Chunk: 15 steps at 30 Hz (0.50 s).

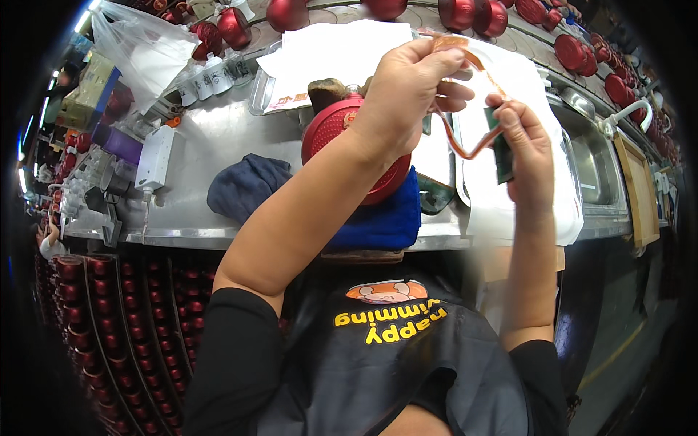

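Orange, thin and bendy, a strip (466,155) hangs between the two hands. At its top, the left hand (407,87) has its thumb and first finger pinched shut on it, while its other fingers curl loosely. The strip sags in a loop below those fingers and runs over to the right hand (529,138). There the thumb and fingers are closed on a flat, dark green piece (503,160) (I can't tell if they grip the strip too). The green piece pokes out below the fingertips.

Under the left arm is a big red round thing (327,134) with a bumpy top. It sits by a bright blue cloth (382,221), and a dull blue cloth (247,185) lies to the left. White sheets (349,54) cover the far part of the shiny metal tabletop (196,145). Farther right is a sink (596,182).
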### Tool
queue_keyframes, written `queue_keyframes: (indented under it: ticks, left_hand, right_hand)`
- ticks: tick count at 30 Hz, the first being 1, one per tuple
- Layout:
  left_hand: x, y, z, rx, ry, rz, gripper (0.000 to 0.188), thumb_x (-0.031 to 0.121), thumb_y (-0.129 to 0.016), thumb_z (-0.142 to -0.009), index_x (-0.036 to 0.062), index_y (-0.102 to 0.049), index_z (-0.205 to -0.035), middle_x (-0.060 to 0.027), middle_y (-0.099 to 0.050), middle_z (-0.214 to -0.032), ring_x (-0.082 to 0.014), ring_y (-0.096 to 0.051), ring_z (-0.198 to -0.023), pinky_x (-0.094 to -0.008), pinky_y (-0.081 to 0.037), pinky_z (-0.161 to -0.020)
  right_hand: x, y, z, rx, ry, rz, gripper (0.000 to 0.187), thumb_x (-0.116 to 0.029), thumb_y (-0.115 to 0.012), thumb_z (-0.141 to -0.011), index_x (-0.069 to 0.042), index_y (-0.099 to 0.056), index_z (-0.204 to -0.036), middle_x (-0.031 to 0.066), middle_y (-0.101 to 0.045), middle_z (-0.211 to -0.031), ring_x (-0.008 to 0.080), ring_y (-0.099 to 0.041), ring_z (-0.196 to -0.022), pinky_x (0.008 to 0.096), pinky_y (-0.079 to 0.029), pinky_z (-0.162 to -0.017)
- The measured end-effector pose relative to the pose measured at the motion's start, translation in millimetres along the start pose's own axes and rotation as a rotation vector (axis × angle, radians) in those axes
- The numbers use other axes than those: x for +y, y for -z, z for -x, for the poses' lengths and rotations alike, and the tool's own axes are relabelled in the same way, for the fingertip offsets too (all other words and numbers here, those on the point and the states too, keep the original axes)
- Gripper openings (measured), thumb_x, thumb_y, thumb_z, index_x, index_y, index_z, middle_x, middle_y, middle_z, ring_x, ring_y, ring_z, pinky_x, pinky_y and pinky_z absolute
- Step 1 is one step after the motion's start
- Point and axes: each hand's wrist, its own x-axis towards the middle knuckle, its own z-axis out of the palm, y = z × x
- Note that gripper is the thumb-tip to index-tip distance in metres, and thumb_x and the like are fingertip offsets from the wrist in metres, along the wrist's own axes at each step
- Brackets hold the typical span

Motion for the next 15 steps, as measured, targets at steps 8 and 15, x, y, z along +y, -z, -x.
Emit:
queue_keyframes:
  ticks: [8,15]
  left_hand:
    - [-8.8,14.6,53.2,-0.129,0.178,-0.466,0.062,0.020,-0.070,-0.100,-0.0062,-0.043,-0.149,-0.0194,-0.061,-0.129,-0.0256,-0.065,-0.119,-0.0367,-0.056,-0.101]
    - [30.6,39.8,80.2,-0.164,0.043,-0.756,0.028,0.017,-0.065,-0.103,-0.0002,-0.069,-0.124,-0.0094,-0.071,-0.113,-0.0163,-0.067,-0.108,-0.0306,-0.054,-0.096]
  right_hand:
    - [44.3,117.6,-54.5,0.023,-0.518,1.265,0.026,-0.032,-0.063,-0.102,-0.008,-0.071,-0.104,0.0049,-0.067,-0.105,0.0201,-0.061,-0.097,0.0373,-0.049,-0.079]
    - [32.7,111.1,-54.0,-0.107,-0.079,1.644,0.018,-0.022,-0.071,-0.095,-0.006,-0.076,-0.101,0.0145,-0.060,-0.128,0.0355,-0.057,-0.119,0.0482,-0.052,-0.097]
